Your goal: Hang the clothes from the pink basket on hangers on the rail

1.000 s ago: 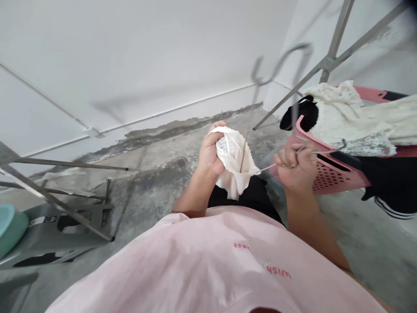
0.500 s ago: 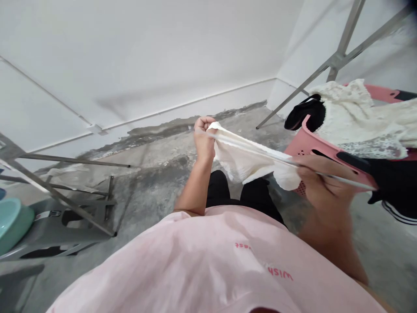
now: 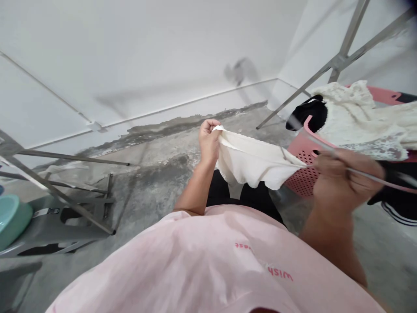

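The left hand (image 3: 209, 138) is pinching a corner of a cream garment (image 3: 254, 163). The right hand (image 3: 345, 174) is gripping a wire hanger (image 3: 391, 182); blur is hiding whether its fingers are also holding cloth. The garment is stretching between the 2 hands, its right end partly overlapping a pink perforated basket (image 3: 302, 180) in view.

Over to the left I see a green basin (image 3: 14, 219) at the edge of a grey stool (image 3: 67, 232), with metal legs (image 3: 74, 158) crossing in front. To the right, near a metal frame (image 3: 339, 61), a pink basket (image 3: 302, 179) holds white lacy clothes (image 3: 368, 117) and black clothes (image 3: 399, 203). The white wall (image 3: 146, 52) meets stained concrete floor (image 3: 146, 200) along a rough, flaking edge.
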`<act>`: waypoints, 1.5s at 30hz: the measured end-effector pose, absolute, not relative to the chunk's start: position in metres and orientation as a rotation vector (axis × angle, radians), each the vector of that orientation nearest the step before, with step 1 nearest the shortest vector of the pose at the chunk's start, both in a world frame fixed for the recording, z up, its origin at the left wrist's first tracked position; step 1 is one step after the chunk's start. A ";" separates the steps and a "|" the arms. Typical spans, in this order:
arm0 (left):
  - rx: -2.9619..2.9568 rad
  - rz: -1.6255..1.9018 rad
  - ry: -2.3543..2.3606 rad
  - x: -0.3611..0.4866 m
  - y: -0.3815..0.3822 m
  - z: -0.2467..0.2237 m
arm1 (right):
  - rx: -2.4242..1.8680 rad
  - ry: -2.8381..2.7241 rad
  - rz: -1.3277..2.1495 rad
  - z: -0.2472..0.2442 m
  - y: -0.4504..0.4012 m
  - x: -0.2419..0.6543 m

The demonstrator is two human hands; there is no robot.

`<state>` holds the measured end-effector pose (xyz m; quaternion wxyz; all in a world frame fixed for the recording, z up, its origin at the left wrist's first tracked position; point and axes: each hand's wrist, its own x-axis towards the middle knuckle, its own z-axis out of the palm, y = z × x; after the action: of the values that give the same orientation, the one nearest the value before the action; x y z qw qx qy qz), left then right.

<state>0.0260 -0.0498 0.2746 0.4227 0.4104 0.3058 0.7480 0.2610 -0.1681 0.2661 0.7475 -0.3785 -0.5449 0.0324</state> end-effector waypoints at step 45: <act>2.592 0.043 0.866 0.055 -0.120 0.240 | -0.240 -0.793 1.082 0.284 -0.149 0.255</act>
<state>0.0550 -0.1196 0.2398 0.2029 0.9286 0.3104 0.0155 0.2552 -0.1489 0.2838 0.7768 -0.1107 -0.3667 0.4999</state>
